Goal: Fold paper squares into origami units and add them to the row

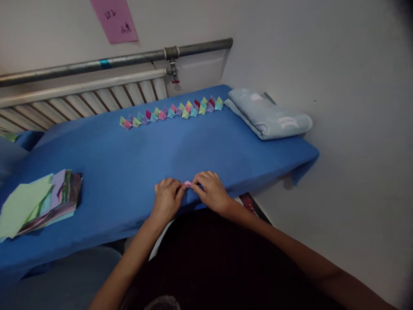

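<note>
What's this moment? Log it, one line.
left hand: pinching pink paper piece | right hand: pinching same piece | beyond: folded-paper row | far left: paper stack

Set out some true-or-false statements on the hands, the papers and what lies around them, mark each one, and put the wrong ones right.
1. The left hand and right hand both have their fingers at a small pink paper piece. True.
2. The paper stack lies beyond the right hand. False: the paper stack is off to the left of the left hand.
3. The row of folded papers is all one colour. False: the row of folded papers mixes several colours, among them pink, green and purple.
4. A pink sheet is on the wall above the metal pipe. True.
</note>
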Demonstrator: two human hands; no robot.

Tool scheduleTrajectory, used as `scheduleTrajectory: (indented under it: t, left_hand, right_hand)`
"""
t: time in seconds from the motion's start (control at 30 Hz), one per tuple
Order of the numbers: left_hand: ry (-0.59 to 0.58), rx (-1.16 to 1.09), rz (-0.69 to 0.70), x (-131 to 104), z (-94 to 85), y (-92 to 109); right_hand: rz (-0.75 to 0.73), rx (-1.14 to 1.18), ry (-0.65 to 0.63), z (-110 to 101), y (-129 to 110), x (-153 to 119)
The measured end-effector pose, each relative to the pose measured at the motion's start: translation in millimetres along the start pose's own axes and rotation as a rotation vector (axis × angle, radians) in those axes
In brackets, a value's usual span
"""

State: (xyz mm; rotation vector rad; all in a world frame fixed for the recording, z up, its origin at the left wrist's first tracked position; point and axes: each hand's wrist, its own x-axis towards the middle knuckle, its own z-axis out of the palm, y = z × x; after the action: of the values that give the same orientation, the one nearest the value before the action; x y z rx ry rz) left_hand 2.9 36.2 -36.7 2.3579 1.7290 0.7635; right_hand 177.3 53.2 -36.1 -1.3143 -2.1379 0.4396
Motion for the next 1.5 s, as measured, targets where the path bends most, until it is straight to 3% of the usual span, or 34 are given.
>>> scheduleTrajectory:
  t: [0.33,0.63,1.13,1.23,1.4,1.5]
  left_hand:
    - [-0.185,-0.069,-0.163,24.9,-11.9,2.7]
    - [-0.225,-0.085,-0.233,29.2,-17.3,6.8]
    - [-0.207,-0.033,-0.279,31.2,-10.4,2.4]
    - [-0.099,0.003,-0.178,24.0,-7.6,3.4]
    - [0.089,0.148,0.216,1.3,0.9,6.8]
    - [0.139,0.224,0.331,-11.1,4.1,6.0]
  right_hand:
    - [0.044,-0.025,-0.043,-6.0,-0.4,8.3]
    - [0.028,-0.028,-0.053,-5.6,3.2,13.7]
    - [0.085,-0.065,-0.084,-6.5,0.5,17.1]
    - [0.083,-0.084,-0.097,-7.0,0.7,18.8]
    - [0.067,-0.105,-0.093,-6.6,1.4,20.3]
    - [0.073,-0.095,-0.104,-6.7,1.9,20.1]
